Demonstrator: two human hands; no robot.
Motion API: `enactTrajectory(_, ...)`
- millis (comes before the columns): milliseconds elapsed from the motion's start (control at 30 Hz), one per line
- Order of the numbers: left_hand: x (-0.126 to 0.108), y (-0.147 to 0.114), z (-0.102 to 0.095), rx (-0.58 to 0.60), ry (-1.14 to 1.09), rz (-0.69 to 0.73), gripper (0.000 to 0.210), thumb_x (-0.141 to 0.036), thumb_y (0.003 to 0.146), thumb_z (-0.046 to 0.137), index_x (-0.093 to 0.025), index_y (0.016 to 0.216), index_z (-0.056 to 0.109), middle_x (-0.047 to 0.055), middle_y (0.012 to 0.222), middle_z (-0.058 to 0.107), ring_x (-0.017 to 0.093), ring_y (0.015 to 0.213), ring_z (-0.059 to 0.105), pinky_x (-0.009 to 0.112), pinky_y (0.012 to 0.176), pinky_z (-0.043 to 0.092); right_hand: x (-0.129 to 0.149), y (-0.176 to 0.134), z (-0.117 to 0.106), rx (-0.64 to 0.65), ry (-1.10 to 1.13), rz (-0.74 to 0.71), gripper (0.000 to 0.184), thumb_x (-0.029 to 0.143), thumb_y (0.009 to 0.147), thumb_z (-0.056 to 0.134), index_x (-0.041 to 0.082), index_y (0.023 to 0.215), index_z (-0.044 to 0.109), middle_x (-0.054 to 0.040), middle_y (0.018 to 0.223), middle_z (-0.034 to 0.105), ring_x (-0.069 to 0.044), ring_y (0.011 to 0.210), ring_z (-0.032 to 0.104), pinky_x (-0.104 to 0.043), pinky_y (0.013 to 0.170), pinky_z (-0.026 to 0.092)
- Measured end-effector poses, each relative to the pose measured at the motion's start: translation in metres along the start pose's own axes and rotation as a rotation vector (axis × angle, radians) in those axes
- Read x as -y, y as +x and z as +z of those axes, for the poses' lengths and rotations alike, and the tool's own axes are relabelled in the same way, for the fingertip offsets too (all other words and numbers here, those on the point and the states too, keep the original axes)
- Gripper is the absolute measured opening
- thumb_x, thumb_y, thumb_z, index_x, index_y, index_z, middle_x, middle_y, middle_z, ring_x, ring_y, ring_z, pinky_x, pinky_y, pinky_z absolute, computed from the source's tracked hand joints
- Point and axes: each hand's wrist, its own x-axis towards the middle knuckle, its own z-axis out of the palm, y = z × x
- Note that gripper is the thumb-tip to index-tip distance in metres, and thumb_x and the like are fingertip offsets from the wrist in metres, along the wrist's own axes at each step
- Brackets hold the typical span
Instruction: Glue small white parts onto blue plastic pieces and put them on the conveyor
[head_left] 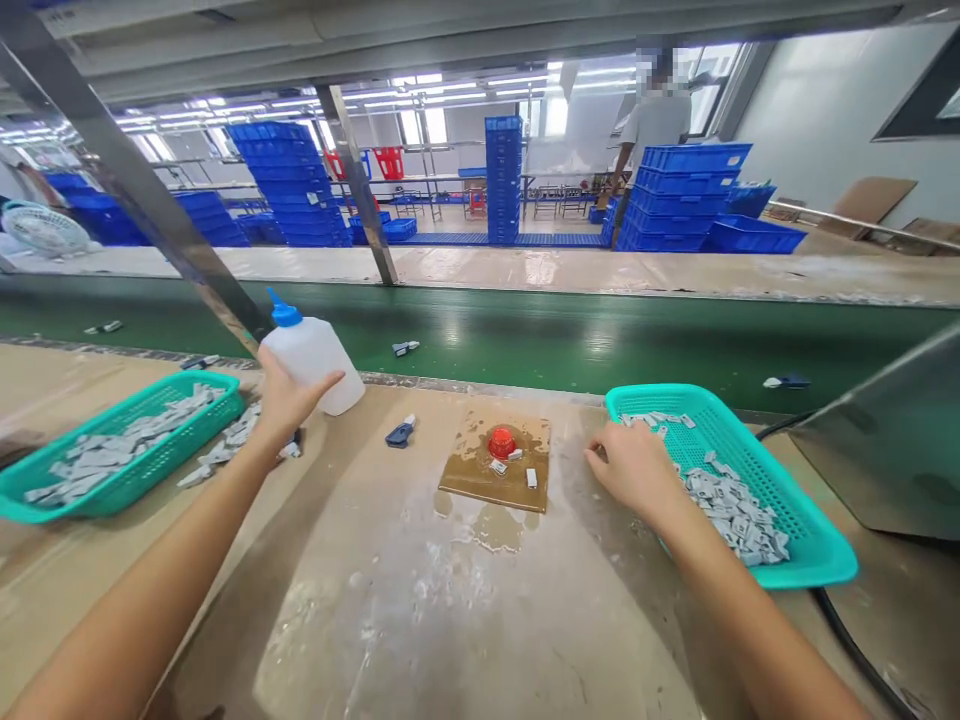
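Head view: my left hand (289, 395) is wrapped around the white bottle (319, 352). My right hand (634, 462) is curled at the teal basket (814, 535); whether it pinches anything I cannot tell. Left of it, a wet board (480, 478) lies on the tabletop (420, 620).

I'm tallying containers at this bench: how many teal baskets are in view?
2. The left basket sits left of the left hand; the right basket is partly covered by the right hand. Others could be hidden, but none shows.
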Motion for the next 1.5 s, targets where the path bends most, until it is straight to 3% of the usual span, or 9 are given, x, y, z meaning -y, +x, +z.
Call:
enactTrajectory(100,-0.014,0.011,0.004,-0.023,0.100,0.003,0.075,-0.052,0.069,0.057,-0.023,0.126,0.019,0.008,0.128,0.038,0.031,0.117,0.038,0.045,0.096,0.034,0.000,-0.002,-0.003,0.005,0.025,0.001,0.021,0.019,0.082,0.049,0.016,0.072,0.067,-0.0104,0.082,0.065,-0.028,0.083,0.053,-0.031,0.058,0.028)
enactTrajectory(233,-0.044,-0.005,0.004,0.073,0.359,0.385,0.063,-0.041,0.070,0.056,-0.017,0.124,0.034,0.012,0.112,0.047,0.030,0.107,0.045,0.040,0.090,0.039,0.000,-0.003,-0.003,0.018,0.036,0.003,0.020,0.019,0.081,0.051,0.015,0.069,0.066,-0.0125,0.076,0.065,-0.030,0.085,0.053,-0.032,0.060,0.031)
enactTrajectory(367,-0.054,-0.022,0.006,0.245,0.345,0.586,0.055,-0.036,0.065,0.061,-0.021,0.117,0.051,0.010,0.095,0.053,0.028,0.088,0.053,0.034,0.080,0.042,0.000,-0.001,-0.003,0.040,0.085,0.007,0.024,0.017,0.079,0.052,0.015,0.058,0.064,-0.0119,0.062,0.063,-0.029,0.081,0.056,-0.032,0.061,0.034)
enactTrajectory(567,-0.051,-0.017,0.020,0.391,0.629,0.938,0.043,-0.023,0.076,0.043,-0.018,0.116,0.055,0.016,0.100,0.056,0.027,0.081,0.056,0.036,0.067,0.045,-0.022,0.001,-0.022,-0.363,0.653,0.138,0.019,0.018,0.076,0.050,0.018,0.084,0.067,-0.0048,0.086,0.068,-0.021,0.083,0.061,-0.028,0.068,0.044)
enactTrajectory(667,-0.056,-0.013,0.025,0.424,0.714,1.038,0.043,-0.020,0.078,0.039,-0.022,0.118,0.054,0.016,0.101,0.057,0.025,0.083,0.056,0.036,0.069,0.046,-0.047,-0.001,-0.034,-0.354,0.691,0.207,0.022,0.017,0.074,0.050,0.019,0.088,0.067,-0.0024,0.084,0.068,-0.018,0.077,0.063,-0.024,0.064,0.046)
enactTrajectory(833,-0.067,-0.012,0.023,0.449,0.839,1.091,0.047,-0.013,0.081,0.034,-0.026,0.123,0.049,0.014,0.104,0.056,0.024,0.088,0.053,0.037,0.076,0.044,-0.078,-0.005,-0.032,0.016,0.236,0.185,0.028,0.009,0.065,0.057,0.017,0.089,0.070,-0.0067,0.091,0.068,-0.023,0.086,0.062,-0.024,0.063,0.045)
enactTrajectory(1033,-0.078,-0.010,0.020,0.431,0.878,1.130,0.049,-0.008,0.083,0.027,-0.026,0.123,0.050,0.014,0.104,0.055,0.023,0.090,0.051,0.038,0.080,0.042,-0.072,-0.007,-0.028,0.410,0.084,0.098,0.044,0.000,0.061,0.055,0.016,0.101,0.065,-0.0086,0.091,0.067,-0.022,0.080,0.062,-0.021,0.050,0.040)
enactTrajectory(1300,-0.079,-0.007,0.019,0.482,0.855,1.026,0.047,-0.014,0.081,0.033,-0.026,0.123,0.049,0.013,0.107,0.053,0.024,0.091,0.051,0.038,0.081,0.042,-0.069,-0.004,-0.026,0.333,0.103,0.103,0.029,-0.005,0.062,0.050,0.013,0.072,0.070,-0.0086,0.078,0.068,-0.021,0.079,0.062,-0.020,0.052,0.039)
enactTrajectory(1500,-0.066,-0.007,0.022,0.407,0.598,0.654,0.058,-0.035,0.075,0.050,-0.013,0.128,0.038,0.013,0.104,0.051,0.025,0.092,0.053,0.033,0.076,0.045,-0.075,-0.003,-0.026,0.183,0.194,0.059,0.037,-0.002,0.065,0.047,0.017,0.084,0.072,-0.0046,0.076,0.068,-0.016,0.069,0.060,-0.019,0.050,0.038)
